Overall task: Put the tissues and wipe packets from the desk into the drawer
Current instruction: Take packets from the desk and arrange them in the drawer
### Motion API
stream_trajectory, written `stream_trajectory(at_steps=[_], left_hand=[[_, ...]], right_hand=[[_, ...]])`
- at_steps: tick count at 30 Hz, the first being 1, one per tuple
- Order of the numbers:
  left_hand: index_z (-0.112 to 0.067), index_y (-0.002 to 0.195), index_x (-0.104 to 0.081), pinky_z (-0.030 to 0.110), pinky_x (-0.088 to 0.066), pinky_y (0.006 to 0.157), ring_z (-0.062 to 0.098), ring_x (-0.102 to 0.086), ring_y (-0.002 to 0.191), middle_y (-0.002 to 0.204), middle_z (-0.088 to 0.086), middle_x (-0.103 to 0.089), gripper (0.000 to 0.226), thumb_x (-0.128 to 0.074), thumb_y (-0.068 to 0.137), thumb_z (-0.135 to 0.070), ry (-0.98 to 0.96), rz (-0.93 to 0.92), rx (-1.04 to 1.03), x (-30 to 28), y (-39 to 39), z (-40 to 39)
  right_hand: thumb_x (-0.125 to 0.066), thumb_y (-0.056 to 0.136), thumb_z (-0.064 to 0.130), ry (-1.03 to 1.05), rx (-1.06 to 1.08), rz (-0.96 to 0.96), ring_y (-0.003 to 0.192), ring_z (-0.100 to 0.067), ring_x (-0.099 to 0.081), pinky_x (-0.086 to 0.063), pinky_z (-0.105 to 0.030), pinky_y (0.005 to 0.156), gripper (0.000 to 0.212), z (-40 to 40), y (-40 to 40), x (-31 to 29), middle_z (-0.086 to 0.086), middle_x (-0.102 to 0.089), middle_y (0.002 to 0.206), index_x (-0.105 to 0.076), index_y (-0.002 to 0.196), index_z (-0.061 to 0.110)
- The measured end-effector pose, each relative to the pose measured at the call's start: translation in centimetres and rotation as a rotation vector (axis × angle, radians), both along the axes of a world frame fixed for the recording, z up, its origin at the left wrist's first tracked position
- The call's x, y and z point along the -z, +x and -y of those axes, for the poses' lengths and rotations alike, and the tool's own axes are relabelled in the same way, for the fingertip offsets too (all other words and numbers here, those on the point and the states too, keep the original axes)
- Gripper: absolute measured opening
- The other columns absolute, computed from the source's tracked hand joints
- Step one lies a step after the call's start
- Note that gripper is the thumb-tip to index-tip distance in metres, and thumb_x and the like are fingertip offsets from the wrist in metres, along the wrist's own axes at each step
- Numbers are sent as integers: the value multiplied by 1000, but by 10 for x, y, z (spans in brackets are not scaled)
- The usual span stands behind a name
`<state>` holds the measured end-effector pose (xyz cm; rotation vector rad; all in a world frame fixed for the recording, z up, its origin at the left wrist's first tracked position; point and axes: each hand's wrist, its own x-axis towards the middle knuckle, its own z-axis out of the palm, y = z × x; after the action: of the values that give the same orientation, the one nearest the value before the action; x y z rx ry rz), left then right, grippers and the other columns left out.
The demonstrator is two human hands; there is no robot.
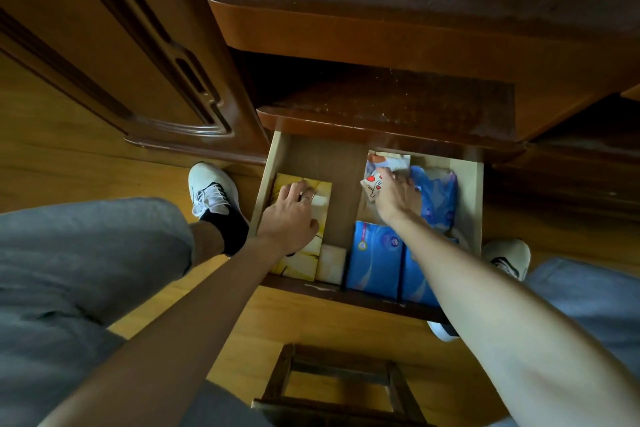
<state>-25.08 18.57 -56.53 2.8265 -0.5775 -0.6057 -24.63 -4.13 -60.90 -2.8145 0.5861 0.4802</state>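
Observation:
The wooden drawer (266,177) stands pulled open under the desk. My left hand (291,215) rests flat on a yellow tissue pack (304,256) lying along the drawer's left side. My right hand (394,196) grips a small white packet with red hearts (371,184) over the drawer's right half. Two blue wipe packets (374,256) lie at the front right. A blue plastic pack (438,198) sits behind them, and an orange and white packet (384,160) lies at the back. A small beige pack (331,262) sits beside the yellow one.
A dark desk shelf (398,104) overhangs the drawer's back. A carved cabinet door (114,55) stands to the left. A small wooden stool (332,388) is on the floor just in front of the drawer. My knees and white shoes (214,191) flank it.

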Motion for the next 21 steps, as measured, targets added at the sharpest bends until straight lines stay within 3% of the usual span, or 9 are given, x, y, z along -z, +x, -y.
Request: stream_trajectory(at_steps=[4,9,11,14,17,21], left_hand=[[-17,148,-42,38,-45,103,22,-25,144,156,-2,-28,62,-61,93,-37,-13,-31,23,-4,4,-6],[-20,149,-43,39,-44,104,19,-25,143,155,-6,-30,61,-59,94,-38,-27,-77,7,-4,11,-10],[-21,148,-43,39,-44,103,19,-27,142,153,-6,-31,60,-60,93,-38,-29,-66,5,-1,11,-10],[-22,148,-42,40,-45,100,20,-28,141,153,-4,-32,60,-59,92,-38,-17,-49,8,0,12,-9],[-21,148,-42,41,-47,96,22,-30,140,151,-3,-34,61,-59,92,-38,10,-40,-2,0,10,-8],[-23,148,-42,40,-46,94,21,-31,139,150,-3,-34,62,-59,91,-41,24,-21,-2,1,8,-8]], right_hand=[[-59,102,20,182,-38,-53,125,-34,-58,-50,-38,89,50,-1,1,5,-13,-55,144,-47,149,32],[-76,92,22,257,-18,-76,115,-29,-63,-57,-39,87,50,0,0,1,-8,-60,132,-53,135,31],[-72,94,15,201,-11,-48,112,-30,-63,-57,-37,78,42,-3,-3,0,-9,-58,130,-55,128,32],[-62,97,7,229,-9,93,107,-31,-62,-42,-23,59,36,0,-6,-4,-10,-52,132,-57,121,33],[-58,100,9,347,-88,168,111,-28,-63,-45,-22,64,38,5,-13,-9,-8,-53,135,-54,126,36],[-61,102,16,522,-193,52,115,-21,-63,-50,-28,77,50,-9,-21,-16,-7,-60,139,-37,144,27]])
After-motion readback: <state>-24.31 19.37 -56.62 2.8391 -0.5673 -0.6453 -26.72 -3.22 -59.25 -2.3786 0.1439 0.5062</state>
